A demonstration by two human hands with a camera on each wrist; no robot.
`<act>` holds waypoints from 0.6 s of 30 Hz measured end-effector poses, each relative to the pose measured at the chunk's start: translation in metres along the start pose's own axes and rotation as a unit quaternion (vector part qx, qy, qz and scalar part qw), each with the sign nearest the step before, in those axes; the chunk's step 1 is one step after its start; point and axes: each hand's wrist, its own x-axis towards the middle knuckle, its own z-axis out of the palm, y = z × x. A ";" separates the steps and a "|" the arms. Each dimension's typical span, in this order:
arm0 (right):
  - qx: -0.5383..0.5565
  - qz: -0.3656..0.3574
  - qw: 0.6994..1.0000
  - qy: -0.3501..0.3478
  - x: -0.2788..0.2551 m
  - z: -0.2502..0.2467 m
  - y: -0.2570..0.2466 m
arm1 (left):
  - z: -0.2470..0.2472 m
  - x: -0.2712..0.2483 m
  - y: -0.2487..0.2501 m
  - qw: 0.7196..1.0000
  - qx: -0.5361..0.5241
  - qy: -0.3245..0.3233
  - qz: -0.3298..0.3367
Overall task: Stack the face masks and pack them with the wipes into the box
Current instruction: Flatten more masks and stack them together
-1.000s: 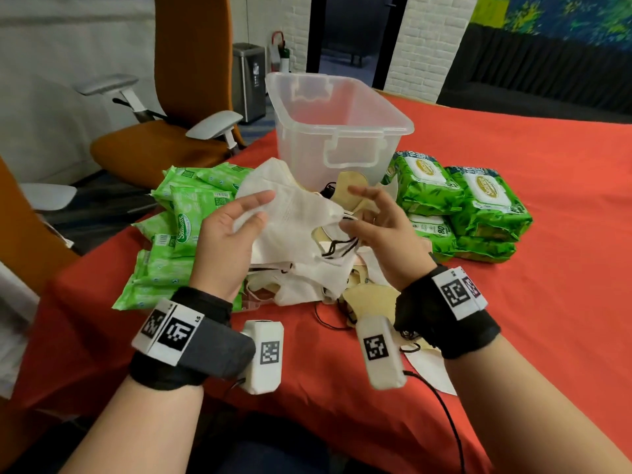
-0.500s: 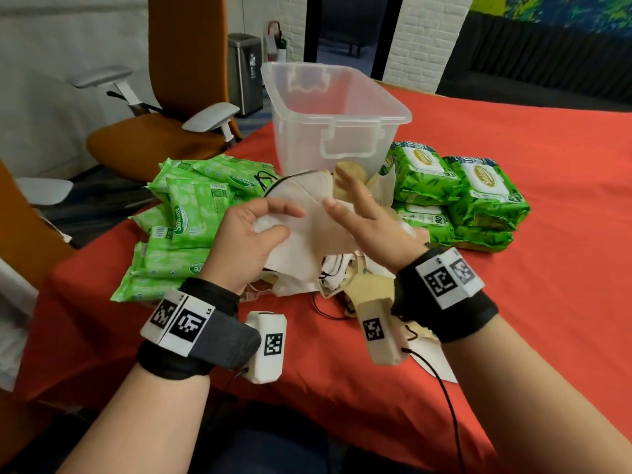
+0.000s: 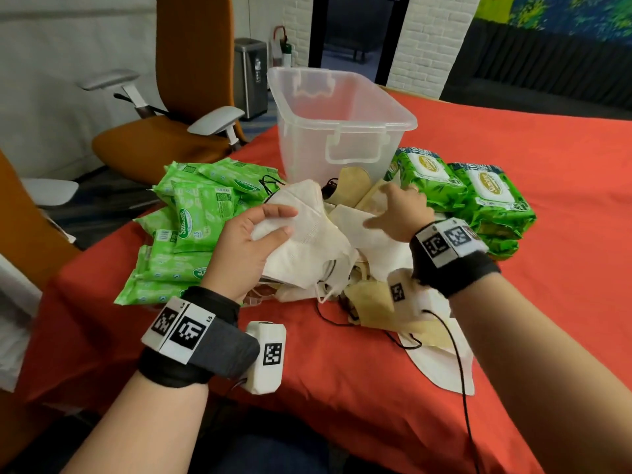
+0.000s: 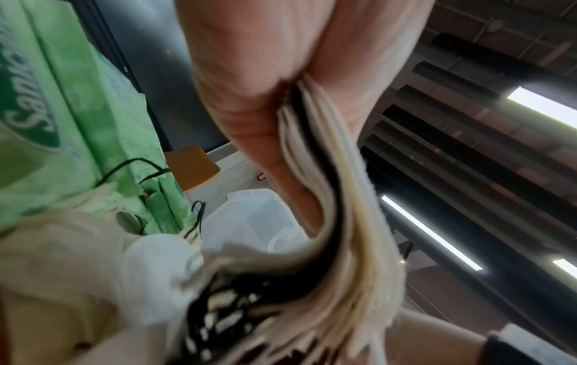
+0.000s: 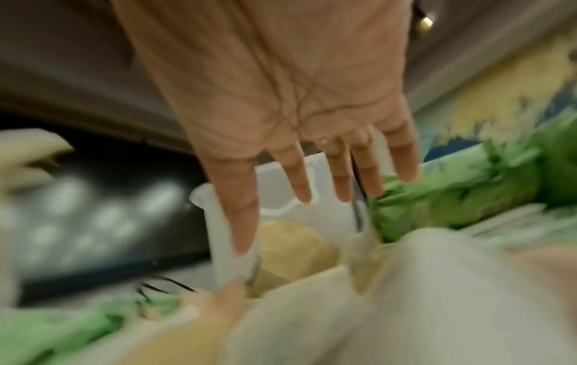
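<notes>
Left grip (image 3: 247, 241) clenched tight; right grip (image 3: 400, 213) reaches forward, fingers spread.

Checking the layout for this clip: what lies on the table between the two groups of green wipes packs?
In the head view, the loose pile of face masks fills that stretch, with the clear box standing behind it. Both hands are over the pile.

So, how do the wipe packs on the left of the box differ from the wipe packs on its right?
The left wipe packs are light green, look flat and thin, and lie in a loose, overlapping heap. The right wipe packs are darker green with a leaf pattern, look thicker, carry white lids on top, and sit in a tidier stack. Both groups lie on the red table beside the clear box, not inside it.
</notes>
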 end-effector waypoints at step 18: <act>0.076 -0.013 0.982 0.172 -0.002 -0.028 -0.019 | 0.006 0.005 -0.004 0.991 0.100 0.092 -0.020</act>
